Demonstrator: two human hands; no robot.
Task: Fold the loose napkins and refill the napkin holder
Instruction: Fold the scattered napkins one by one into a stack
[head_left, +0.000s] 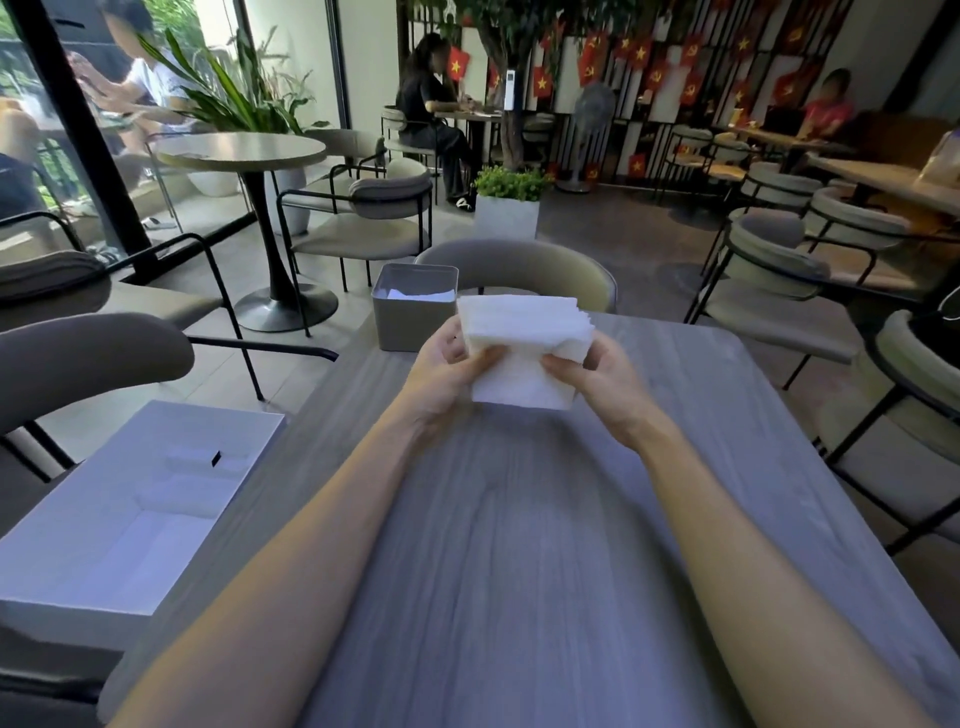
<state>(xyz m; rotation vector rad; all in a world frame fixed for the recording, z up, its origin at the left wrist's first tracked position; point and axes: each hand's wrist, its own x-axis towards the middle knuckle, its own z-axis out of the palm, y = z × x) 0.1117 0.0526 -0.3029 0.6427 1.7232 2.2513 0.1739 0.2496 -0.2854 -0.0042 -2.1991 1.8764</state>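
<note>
Head view: we saw two bare forearms reaching over a grey table (519, 545), the hands meeting above its far half.
Napkin stack (524, 338): it was held in the air between both hands, just right of the holder and nearer to us.
Left hand (447, 364): its thumb was pressed on the stack's near left side, pinching it against the fingers below.
Right hand (597, 374): its thumb was pinching the stack's near right side in the same way.
Napkin holder (415, 322): it stood at the table's far left corner, open-topped, with some white napkins lying low inside.
In the way: the stack covered part of the curved chair back (519, 265) beyond the table, and the left hand hid the holder's near right corner.
White box (130, 509): it lay open just beside the table's left edge, and we could not tell what it rested on.
Farther off: a round table (239, 150), a potted plant (511, 202), seated people and red flags on the wall.
Hidden: the fingers of both hands were under the stack, so we could not tell how they lay. We also could not tell whether the stack touched the holder.
Materials: the tabletop was matt with a wood grain. The napkins were soft, square and layered, with their edges fanned at the right. The holder was a smooth grey box with rounded corners.
</note>
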